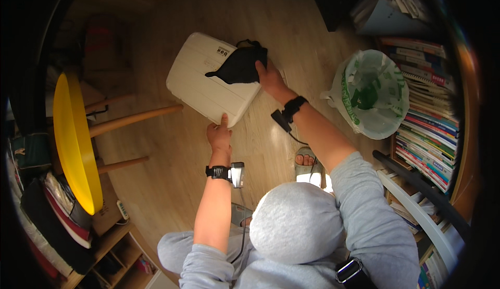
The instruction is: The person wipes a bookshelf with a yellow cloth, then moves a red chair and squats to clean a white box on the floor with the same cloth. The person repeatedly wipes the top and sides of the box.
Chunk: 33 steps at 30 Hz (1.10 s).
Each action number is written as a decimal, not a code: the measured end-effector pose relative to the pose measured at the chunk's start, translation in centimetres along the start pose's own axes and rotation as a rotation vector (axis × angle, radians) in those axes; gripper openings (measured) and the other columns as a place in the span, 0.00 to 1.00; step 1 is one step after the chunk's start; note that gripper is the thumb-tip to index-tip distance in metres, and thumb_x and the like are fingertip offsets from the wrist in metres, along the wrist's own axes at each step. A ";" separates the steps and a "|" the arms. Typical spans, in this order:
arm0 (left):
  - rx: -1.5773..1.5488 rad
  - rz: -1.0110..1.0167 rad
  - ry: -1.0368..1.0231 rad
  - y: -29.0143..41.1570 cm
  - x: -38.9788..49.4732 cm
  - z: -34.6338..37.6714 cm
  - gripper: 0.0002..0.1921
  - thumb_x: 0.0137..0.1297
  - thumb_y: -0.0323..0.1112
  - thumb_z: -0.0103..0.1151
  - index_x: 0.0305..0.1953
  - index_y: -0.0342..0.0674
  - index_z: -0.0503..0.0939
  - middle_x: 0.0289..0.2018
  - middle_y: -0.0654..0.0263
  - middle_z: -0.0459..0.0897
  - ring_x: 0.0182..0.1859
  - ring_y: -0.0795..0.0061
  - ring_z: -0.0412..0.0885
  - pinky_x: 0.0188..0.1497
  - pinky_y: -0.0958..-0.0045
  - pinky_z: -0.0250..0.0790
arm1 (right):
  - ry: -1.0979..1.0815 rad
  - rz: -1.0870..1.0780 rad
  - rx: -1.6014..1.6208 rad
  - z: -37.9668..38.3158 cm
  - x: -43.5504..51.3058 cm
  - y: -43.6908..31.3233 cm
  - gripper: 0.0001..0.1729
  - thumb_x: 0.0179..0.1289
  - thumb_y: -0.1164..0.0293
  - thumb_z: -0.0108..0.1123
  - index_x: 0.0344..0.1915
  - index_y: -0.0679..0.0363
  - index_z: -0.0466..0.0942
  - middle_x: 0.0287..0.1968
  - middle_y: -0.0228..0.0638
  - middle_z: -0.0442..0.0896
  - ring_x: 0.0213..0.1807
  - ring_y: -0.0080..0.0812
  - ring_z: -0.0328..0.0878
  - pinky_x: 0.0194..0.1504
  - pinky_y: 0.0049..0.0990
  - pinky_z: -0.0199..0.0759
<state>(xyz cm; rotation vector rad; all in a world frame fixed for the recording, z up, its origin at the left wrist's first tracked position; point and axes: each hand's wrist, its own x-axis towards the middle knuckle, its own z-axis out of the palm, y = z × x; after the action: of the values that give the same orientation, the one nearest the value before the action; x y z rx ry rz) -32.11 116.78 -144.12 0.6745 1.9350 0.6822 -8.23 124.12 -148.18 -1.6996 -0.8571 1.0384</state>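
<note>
A white plastic box or lid point(203, 74) with rounded corners and printed lettering lies before me above the wood floor. My left hand point(220, 135) grips its near corner, thumb on top and fingers underneath. A black cloth point(240, 65), limp and pointed at one end, covers the box's right side. My right hand point(270, 78) holds this cloth at its right edge, thumb on top. The fingers beneath are hidden, so I cannot tell whether they also touch the box.
A lined waste bin point(371, 93) stands at the right beside shelves of books point(427, 144). To the left, a yellow round table or stool point(74, 144) lies tipped on its side, its wooden legs pointing towards the box. A wooden cubby shelf point(121, 257) sits at the lower left.
</note>
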 end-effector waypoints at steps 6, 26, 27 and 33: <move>0.717 0.262 -0.093 2.4 -3.2 -1.0 0.26 0.71 0.53 0.73 0.51 0.34 0.78 0.42 0.57 0.89 0.42 0.51 0.89 0.45 0.50 0.82 | -0.255 -0.044 0.068 -1.1 5.4 -1.2 0.43 0.83 0.43 0.49 0.72 0.75 0.69 0.68 0.65 0.79 0.72 0.63 0.74 0.72 0.44 0.68; 1.151 0.831 -0.112 2.7 -1.0 1.0 0.33 0.86 0.55 0.44 0.86 0.65 0.51 0.88 0.53 0.34 0.87 0.35 0.29 0.79 0.18 0.35 | -0.068 0.101 0.055 2.4 2.0 0.7 0.45 0.81 0.40 0.43 0.69 0.76 0.70 0.65 0.75 0.77 0.70 0.69 0.73 0.71 0.48 0.69; 1.167 0.815 -0.107 2.8 -1.0 1.1 0.34 0.86 0.55 0.44 0.86 0.66 0.50 0.88 0.53 0.33 0.87 0.35 0.29 0.79 0.18 0.35 | -0.018 0.126 0.020 3.1 0.6 1.0 0.46 0.81 0.40 0.43 0.73 0.75 0.66 0.67 0.75 0.75 0.72 0.70 0.71 0.72 0.48 0.69; 1.154 0.810 -0.104 3.0 -0.9 1.2 0.34 0.86 0.53 0.45 0.87 0.66 0.49 0.88 0.54 0.30 0.87 0.37 0.25 0.79 0.18 0.29 | -0.059 -0.161 -0.062 5.8 -12.8 4.6 0.30 0.83 0.54 0.51 0.64 0.71 0.73 0.64 0.70 0.76 0.65 0.68 0.74 0.67 0.51 0.69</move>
<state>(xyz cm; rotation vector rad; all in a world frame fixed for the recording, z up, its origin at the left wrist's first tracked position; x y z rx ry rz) -30.13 118.49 -141.96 2.2068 1.7948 -0.1288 -18.21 113.44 -150.38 -1.6282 -1.0563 0.9653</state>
